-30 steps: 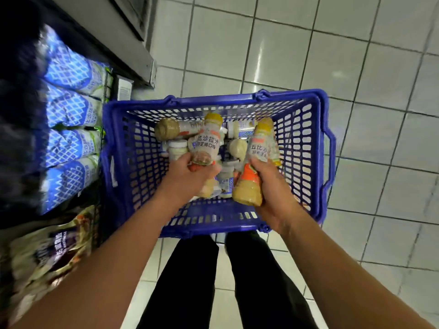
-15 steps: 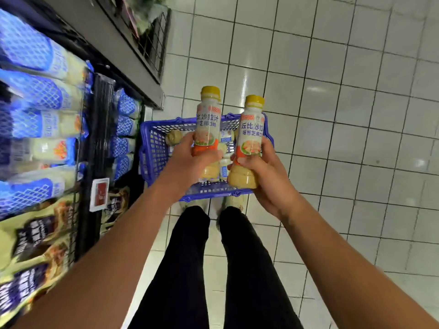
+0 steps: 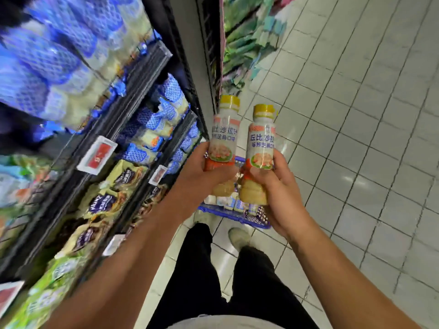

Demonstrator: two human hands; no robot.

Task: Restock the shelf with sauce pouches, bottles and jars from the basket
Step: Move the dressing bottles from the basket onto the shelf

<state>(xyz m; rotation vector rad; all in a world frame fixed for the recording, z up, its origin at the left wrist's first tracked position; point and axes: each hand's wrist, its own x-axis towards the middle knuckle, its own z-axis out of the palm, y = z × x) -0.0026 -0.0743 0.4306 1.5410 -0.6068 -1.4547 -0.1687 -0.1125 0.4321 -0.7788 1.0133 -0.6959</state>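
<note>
Pale floor tiles (image 3: 356,138) surround the blue basket (image 3: 237,217), which is largely hidden. Over it the left hand (image 3: 204,172) grips the left bottle (image 3: 224,138) upright and the right hand (image 3: 273,184) grips the right bottle (image 3: 261,143); the shelf (image 3: 133,96) left of it is blurred

My left hand (image 3: 202,174) and right hand (image 3: 280,186) hide most of the basket (image 3: 237,217). The blue packs (image 3: 47,55) on the shelf (image 3: 133,91) look blurry.

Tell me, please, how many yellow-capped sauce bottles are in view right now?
2. The left bottle is gripped by the left hand, the right bottle by the right hand, side by side over the blue basket. Others may be hidden in it behind the hands.
</note>
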